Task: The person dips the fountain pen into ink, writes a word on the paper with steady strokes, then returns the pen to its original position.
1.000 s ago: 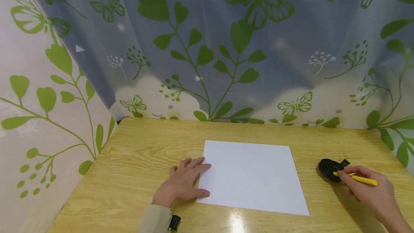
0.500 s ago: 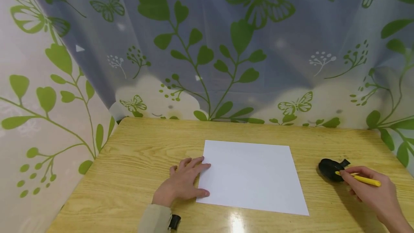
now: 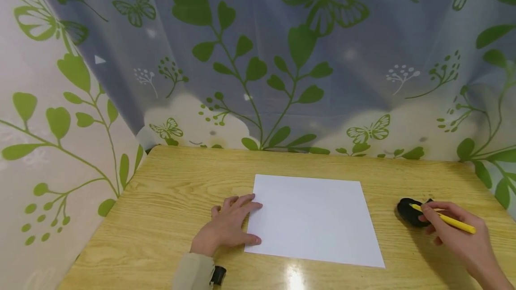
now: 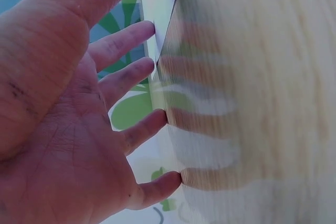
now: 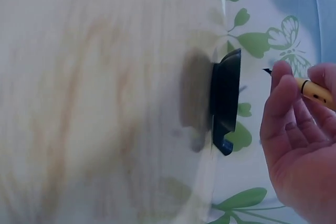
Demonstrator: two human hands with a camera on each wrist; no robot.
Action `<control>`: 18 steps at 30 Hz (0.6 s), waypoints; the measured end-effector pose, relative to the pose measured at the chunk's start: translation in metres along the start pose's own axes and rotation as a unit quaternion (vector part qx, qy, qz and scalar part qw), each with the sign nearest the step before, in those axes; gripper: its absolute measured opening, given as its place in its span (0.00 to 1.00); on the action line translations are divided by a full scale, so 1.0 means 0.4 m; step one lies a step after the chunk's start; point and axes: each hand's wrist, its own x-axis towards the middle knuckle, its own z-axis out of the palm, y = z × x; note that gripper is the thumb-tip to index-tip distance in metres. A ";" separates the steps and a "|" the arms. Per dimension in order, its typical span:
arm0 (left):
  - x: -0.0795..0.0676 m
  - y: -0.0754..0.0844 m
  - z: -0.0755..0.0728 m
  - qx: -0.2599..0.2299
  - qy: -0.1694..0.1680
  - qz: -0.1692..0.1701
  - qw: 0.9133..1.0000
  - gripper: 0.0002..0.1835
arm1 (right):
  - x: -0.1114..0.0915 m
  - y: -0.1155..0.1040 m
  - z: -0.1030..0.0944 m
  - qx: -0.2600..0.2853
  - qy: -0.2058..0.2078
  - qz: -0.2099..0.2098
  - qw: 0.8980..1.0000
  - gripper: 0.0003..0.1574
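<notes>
Yellow pen (image 3: 457, 223) shifted farther over black dish (image 3: 408, 216), right hand (image 3: 462, 235) pinching it; spread left hand (image 3: 226, 227) touches paper (image 3: 316, 223).

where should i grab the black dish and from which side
Probably by the short handle of the black dish, from the person's right: it juts out on that side and looks narrow enough to pinch. The right hand, holding the yellow pen, partly covers that handle in the head view.

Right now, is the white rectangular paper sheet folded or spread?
Spread: in the head view, the white rectangular paper sheet lies flat on the yellow wood-grain table, four corners visible, no fold showing.
</notes>
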 end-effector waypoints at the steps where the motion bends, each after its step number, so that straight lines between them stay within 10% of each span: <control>1: 0.000 0.000 0.000 -0.001 0.001 0.000 1.000 0.42 | -0.001 -0.003 0.002 0.002 -0.003 -0.007 1.000 0.18; 18: 0.006 0.003 -0.004 -0.004 -0.007 -0.008 1.000 0.44 | -0.002 -0.079 0.053 0.054 -0.052 -0.080 0.994 0.13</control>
